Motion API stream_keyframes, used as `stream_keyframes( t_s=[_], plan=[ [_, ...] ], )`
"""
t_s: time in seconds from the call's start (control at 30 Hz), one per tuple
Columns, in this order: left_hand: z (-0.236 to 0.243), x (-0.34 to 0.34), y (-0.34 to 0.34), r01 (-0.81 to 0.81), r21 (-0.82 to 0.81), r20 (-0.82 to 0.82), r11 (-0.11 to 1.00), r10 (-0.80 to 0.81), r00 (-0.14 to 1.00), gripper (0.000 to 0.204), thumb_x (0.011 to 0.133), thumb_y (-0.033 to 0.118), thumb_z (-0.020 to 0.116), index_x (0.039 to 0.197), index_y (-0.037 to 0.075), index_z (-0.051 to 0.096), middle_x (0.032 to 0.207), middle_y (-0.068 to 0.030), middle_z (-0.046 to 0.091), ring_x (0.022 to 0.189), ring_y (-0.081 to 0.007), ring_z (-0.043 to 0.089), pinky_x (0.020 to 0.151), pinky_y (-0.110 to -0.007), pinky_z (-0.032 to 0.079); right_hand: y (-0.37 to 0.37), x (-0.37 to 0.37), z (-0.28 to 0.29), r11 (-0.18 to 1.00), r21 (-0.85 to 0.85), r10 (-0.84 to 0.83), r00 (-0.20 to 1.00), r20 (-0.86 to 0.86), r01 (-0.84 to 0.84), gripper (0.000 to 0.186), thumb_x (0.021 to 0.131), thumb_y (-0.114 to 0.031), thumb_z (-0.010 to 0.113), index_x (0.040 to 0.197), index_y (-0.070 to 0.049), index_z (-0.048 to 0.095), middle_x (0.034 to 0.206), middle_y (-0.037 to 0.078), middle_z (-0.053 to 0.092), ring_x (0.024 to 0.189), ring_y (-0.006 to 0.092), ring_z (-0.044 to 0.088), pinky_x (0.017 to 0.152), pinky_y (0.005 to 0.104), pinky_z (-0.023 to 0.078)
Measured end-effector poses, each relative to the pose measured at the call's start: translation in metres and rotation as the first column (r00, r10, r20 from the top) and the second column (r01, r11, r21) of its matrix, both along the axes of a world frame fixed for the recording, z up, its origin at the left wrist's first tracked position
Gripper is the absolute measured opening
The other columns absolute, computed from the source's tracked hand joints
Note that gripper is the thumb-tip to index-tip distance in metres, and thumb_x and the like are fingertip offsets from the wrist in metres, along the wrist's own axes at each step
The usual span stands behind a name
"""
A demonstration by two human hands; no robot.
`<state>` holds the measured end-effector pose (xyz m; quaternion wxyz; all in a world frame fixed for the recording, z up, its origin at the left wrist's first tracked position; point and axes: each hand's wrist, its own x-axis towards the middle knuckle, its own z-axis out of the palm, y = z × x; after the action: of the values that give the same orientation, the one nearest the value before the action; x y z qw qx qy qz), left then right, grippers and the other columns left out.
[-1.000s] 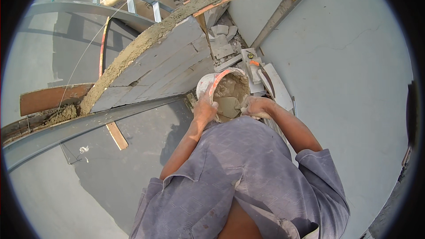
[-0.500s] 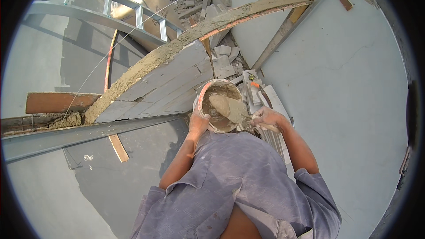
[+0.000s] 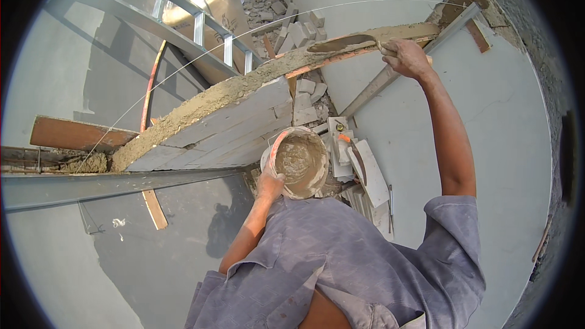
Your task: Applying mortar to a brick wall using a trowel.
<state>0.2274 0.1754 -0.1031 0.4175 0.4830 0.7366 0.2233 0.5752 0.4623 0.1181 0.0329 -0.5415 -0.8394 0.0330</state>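
Observation:
My left hand [image 3: 270, 184] grips the rim of a dirty white bucket [image 3: 300, 164] with an orange edge, holding wet grey mortar, against the front of my shirt. My right hand [image 3: 402, 56] is raised to the right, gripping a trowel [image 3: 341, 44] whose blade lies along the mortar-covered top [image 3: 213, 100] of a narrow block wall, near its far right end. The wall's side [image 3: 225, 128] shows pale blocks with joints.
A metal ladder [image 3: 160, 3] and a big bag [image 3: 213, 15] are beyond the wall at left. Rubble [image 3: 298, 33], stacked boards [image 3: 372, 189] with small tools, a metal post [image 3: 445, 33], a plank [image 3: 154, 209] and a taut string surround me.
My right hand has lifted the trowel out of the bucket and moved it up and right onto the wall top. The bucket in my left hand sits lower in the picture.

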Motion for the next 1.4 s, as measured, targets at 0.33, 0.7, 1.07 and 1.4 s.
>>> stream_keyframes(
  t_s=[0.33, 0.7, 1.07, 1.4],
  plan=[
    [0.02, -0.006, 0.001, -0.095, 0.009, -0.002, 0.995, 0.095, 0.995, 0.068, 0.074, 0.009, 0.062, 0.139, 0.012, 0.04, 0.113, -0.0246, 0.062, 0.106, -0.0399, 0.06, 0.09, -0.043, 0.047, 0.02, 0.051, -0.038, 0.955, 0.293, -0.053, 0.997, 0.061, 0.033, 0.022, 0.079, -0.022, 0.065, 0.099, -0.011, 0.065, 0.094, 0.004, 0.06, 0.098, 0.0242, 0.058, 0.081, 0.0431, 0.039],
    [0.017, -0.001, 0.008, -0.039, -0.021, -0.009, 0.999, 0.039, 0.999, 0.065, 0.074, 0.008, 0.061, 0.137, 0.006, 0.043, 0.119, -0.0221, 0.061, 0.113, -0.0356, 0.058, 0.095, -0.038, 0.045, -0.02, 0.047, -0.126, 0.87, 0.245, -0.333, 0.875, -0.352, 0.429, 0.024, 0.079, -0.026, 0.067, 0.1, -0.014, 0.063, 0.096, 0.004, 0.059, 0.099, 0.0265, 0.055, 0.081, 0.045, 0.036],
    [0.021, 0.0, -0.003, -0.013, -0.027, 0.015, 1.0, 0.014, 1.0, 0.068, 0.072, 0.007, 0.06, 0.138, 0.004, 0.041, 0.123, -0.0224, 0.058, 0.117, -0.0346, 0.055, 0.098, -0.038, 0.043, -0.124, -0.079, -0.208, 0.919, 0.037, -0.287, 0.728, -0.623, 0.393, 0.044, 0.08, -0.011, 0.065, 0.122, -0.005, 0.052, 0.113, 0.016, 0.05, 0.102, 0.0364, 0.054, 0.085, 0.0424, 0.047],
    [0.008, -0.001, -0.042, -0.114, -0.05, 0.04, 0.992, 0.116, 0.992, 0.069, 0.072, 0.002, 0.059, 0.139, 0.005, 0.04, 0.123, -0.0178, 0.06, 0.117, -0.0292, 0.057, 0.098, -0.035, 0.043, -0.097, -0.047, -0.102, 0.895, -0.116, -0.416, 0.713, -0.564, 0.431, 0.031, 0.081, -0.02, 0.064, 0.098, 0.005, 0.059, 0.096, 0.026, 0.059, 0.094, 0.0432, 0.058, 0.084, 0.0474, 0.046]
  ],
)
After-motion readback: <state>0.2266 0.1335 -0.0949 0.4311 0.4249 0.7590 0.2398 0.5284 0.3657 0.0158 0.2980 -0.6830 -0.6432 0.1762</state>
